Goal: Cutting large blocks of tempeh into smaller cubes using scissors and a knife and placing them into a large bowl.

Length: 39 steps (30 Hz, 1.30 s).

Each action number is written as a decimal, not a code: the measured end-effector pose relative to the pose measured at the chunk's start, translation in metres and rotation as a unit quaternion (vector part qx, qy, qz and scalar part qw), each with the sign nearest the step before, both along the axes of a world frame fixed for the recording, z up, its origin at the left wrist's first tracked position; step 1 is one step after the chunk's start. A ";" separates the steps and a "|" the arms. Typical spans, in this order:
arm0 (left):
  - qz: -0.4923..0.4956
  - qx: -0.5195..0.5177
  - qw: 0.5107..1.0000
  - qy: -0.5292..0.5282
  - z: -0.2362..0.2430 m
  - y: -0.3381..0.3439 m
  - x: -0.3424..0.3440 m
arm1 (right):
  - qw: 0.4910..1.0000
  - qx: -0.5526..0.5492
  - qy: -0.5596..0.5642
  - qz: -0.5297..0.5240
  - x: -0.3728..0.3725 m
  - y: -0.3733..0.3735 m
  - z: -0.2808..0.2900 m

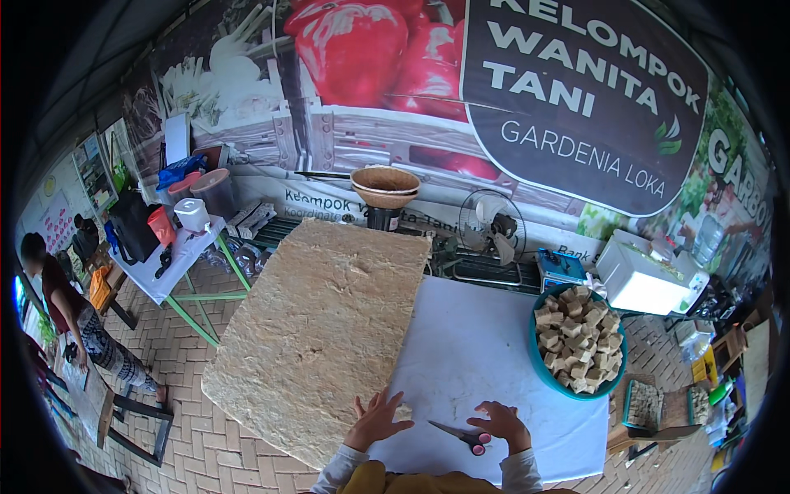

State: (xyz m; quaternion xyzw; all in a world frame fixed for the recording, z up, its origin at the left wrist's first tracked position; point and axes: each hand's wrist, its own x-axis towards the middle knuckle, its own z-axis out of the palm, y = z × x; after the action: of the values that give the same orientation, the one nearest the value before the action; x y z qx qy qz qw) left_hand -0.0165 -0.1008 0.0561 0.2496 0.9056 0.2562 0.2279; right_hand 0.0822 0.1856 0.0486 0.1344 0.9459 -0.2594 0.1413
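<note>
A large tan slab [321, 313] with a rough surface lies over the left part of the white-covered table [469, 329] and hangs past its left side. My left hand [378, 421] is at the slab's near right corner, fingers spread; whether it touches the slab I cannot tell. Scissors [465, 437] with dark blades and pink-lined handles lie on the white cover between my hands. Just right of their handles is my right hand [500, 423], empty, its fingers apart and curved. Beyond it, a teal basin [539, 366] holds many tan cubes [578, 337].
Behind the table stand a fan [491, 226] and a woven cone-shaped basket [385, 183]. A small blue scale [562, 267] sits beyond the basin. At the left is a side table [156, 276] with tubs; a person [70, 305] stands farther left.
</note>
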 end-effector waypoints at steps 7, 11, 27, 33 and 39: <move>0.002 -0.005 1.000 0.005 -0.005 0.000 0.000 | 1.000 -0.004 0.001 0.003 0.001 0.002 -0.005; 0.001 0.001 1.000 0.012 -0.006 0.001 0.001 | 1.000 -0.002 -0.002 0.001 0.001 0.002 0.000; 0.033 -0.006 0.999 -0.003 -0.001 -0.004 0.007 | 1.000 -0.006 -0.009 0.012 -0.004 0.000 -0.005; 0.032 0.006 0.999 -0.029 -0.001 -0.003 0.007 | 1.000 -0.004 -0.016 0.007 -0.003 -0.001 -0.004; 0.021 -0.009 1.000 -0.018 -0.003 0.000 0.005 | 0.999 -0.002 -0.032 -0.018 0.000 0.000 0.010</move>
State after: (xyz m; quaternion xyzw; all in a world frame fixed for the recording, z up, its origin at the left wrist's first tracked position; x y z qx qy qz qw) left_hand -0.0110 -0.1011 0.0532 0.2242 0.9086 0.2570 0.2412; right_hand 0.0823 0.1856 0.0585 0.1589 0.9378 -0.2596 0.1669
